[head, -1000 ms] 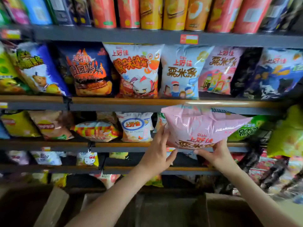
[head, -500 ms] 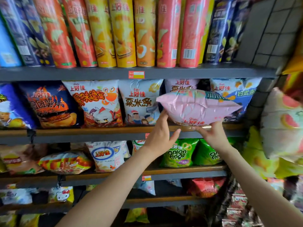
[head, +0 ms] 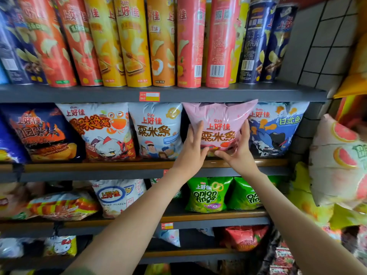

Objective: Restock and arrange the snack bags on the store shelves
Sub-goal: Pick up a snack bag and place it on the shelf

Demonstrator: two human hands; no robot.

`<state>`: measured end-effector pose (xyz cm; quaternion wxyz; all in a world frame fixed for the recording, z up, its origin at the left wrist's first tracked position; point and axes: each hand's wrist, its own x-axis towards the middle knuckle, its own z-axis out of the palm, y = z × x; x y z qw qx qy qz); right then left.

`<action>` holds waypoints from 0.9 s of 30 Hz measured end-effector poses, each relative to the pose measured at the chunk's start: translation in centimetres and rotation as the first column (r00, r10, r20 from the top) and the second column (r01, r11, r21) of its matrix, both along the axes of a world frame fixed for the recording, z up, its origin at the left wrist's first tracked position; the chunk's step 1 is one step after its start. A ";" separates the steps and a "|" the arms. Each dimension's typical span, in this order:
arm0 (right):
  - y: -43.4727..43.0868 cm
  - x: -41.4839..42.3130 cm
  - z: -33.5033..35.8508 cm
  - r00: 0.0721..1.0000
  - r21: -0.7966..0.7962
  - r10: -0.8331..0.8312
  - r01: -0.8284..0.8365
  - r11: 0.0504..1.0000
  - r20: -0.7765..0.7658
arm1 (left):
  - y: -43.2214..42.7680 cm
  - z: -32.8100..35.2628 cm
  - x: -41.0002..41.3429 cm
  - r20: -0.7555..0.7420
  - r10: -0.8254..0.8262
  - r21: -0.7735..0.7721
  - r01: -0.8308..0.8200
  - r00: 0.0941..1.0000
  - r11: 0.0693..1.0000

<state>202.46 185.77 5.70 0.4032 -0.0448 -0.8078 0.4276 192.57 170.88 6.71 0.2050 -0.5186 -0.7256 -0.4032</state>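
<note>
Pink puffed foil snack bag (head: 219,124) with red and brown Chinese lettering: upright on wood-edged grey middle shelf (head: 119,165), front face outward, top corners just beneath grey shelf above (head: 238,93). Set between pale blue-grey snack bag with cartoon figures (head: 156,132), to its left, and white-and-blue snack bag with shark drawing (head: 276,130), to its right, touching or nearly touching both.

Left hand (head: 191,147): flat against left edge of pink bag, fingers straight and pointing up, thumb under lower front corner. Right hand (head: 238,149): cupped on right edge, fingers up along side, thumb across lower front. Both half open, pressed on bag from either side, holding it between them. Thumbs close together at bottom of bag, whether touching cannot be told.

Same shelf, further left: white snack bag with orange crab print (head: 99,130), then dark blue snack bag with flame and burger print (head: 43,133).

Shelf above: row of tall cardboard chip tubes (head: 139,42), red, orange, yellow and navy, standing side by side. Red-and-yellow price tag (head: 149,96) on its front edge.

Shelf below: two green onion-ring bags (head: 208,194) under forearms, white shrimp-flake bag (head: 117,197) to left, striped orange bag lying flat (head: 63,205) further left.

Far right: pale bag with grapefruit slices (head: 339,159), hanging beside shelving.
</note>
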 end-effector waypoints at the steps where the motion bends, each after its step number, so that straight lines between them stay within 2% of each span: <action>1: 0.1 -0.2 -0.1 1.000 -0.001 -0.008 0.008 1.000 0.022 | 0.3 -0.1 -0.2 -0.007 0.020 -0.008 -0.020 1.000 1.000; 9: 2.2 -2.0 -1.3 0.990 0.044 -0.085 0.080 0.996 0.110 | 1.7 -1.6 -1.5 -0.058 0.091 -0.026 -0.093 0.994 0.995; 16: 2.4 -1.8 -1.2 0.975 0.051 -0.086 0.078 0.996 0.203 | 1.6 -1.7 -1.2 -0.015 0.093 -0.078 -0.094 0.996 0.993; 21: 1.7 -1.2 0.0 0.992 -0.058 -0.075 0.082 0.995 0.106 | 1.3 0.0 -1.0 0.004 0.090 -0.059 -0.089 0.996 0.994; 27: 1.4 -2.0 1.0 0.964 0.062 -0.164 0.154 0.986 0.211 | 1.8 0.7 -1.3 0.083 0.137 -0.136 -0.125 0.987 0.983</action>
